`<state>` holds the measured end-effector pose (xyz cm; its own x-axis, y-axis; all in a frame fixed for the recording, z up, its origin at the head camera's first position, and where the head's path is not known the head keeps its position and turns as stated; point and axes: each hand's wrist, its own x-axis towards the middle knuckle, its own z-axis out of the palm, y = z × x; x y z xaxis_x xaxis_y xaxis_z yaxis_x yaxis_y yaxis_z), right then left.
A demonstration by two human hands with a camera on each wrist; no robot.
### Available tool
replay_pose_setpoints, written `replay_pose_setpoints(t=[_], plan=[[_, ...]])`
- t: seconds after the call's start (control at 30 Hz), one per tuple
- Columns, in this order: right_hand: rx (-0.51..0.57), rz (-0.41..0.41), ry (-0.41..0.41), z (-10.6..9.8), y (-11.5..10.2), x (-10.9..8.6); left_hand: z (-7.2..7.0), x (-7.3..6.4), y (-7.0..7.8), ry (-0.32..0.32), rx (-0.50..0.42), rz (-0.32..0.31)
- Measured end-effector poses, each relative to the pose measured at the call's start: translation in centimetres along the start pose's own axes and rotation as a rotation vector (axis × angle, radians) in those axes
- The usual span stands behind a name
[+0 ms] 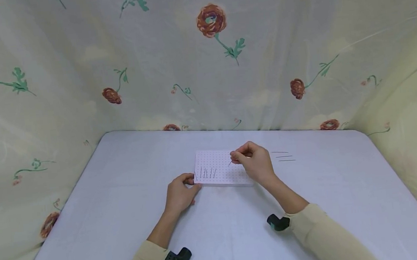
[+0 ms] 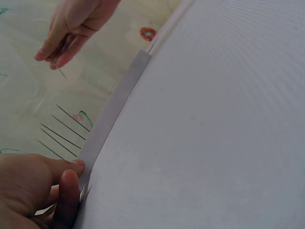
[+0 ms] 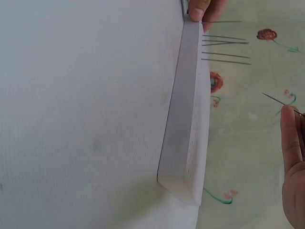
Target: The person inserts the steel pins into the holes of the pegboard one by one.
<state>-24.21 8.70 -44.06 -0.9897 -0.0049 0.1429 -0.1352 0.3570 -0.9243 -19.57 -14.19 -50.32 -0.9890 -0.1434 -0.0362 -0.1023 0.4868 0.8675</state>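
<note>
A white board dotted with rows of small holes [image 1: 219, 156] lies on the table. At its front left corner my left hand [image 1: 179, 194] grips the edge, thumb along the front and fingers round the left side. Several thin metal pins [image 2: 73, 118] stand in the board near that corner, some leaning. Above the right part of the board, my right hand [image 1: 255, 163] pinches another thin metal pin [image 3: 273, 98] between thumb and fingers. In the right wrist view its tip points away from the fingers, apart from the board.
Three loose thin pins [image 1: 284, 156] lie on the white table [image 1: 132, 167] to the right of the board. A flowered curtain [image 1: 147, 60] hangs behind the table and at both sides. Each sleeve carries a small black device [image 1: 178, 257] at the wrist.
</note>
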Motion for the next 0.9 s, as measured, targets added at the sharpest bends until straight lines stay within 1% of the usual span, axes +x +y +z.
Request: replay_pose_setpoints(t=[0.23, 0.37, 0.57, 0.77, 0.9], plan=[[0.003, -0.013, -0.023, 1.3, -0.3, -0.2, 0.1, 0.1, -0.1, 0.003, 0.005, 0.002], [-0.009, -0.039, -0.025, 1.7, -0.4, -0.3, 0.1, 0.2, -0.2, 0.007, 0.006, 0.003], [-0.044, -0.096, -0.034, 2.1, -0.4, -0.4, 0.0, 0.2, -0.1, 0.008, 0.005, 0.006], [-0.091, -0.117, -0.05, 2.5, -0.2, -0.6, 0.0, 0.2, 0.0, 0.011, 0.009, 0.006], [-0.128, -0.116, -0.058, 2.8, 0.0, -0.8, 0.0, 0.1, 0.0, 0.007, 0.011, 0.001]])
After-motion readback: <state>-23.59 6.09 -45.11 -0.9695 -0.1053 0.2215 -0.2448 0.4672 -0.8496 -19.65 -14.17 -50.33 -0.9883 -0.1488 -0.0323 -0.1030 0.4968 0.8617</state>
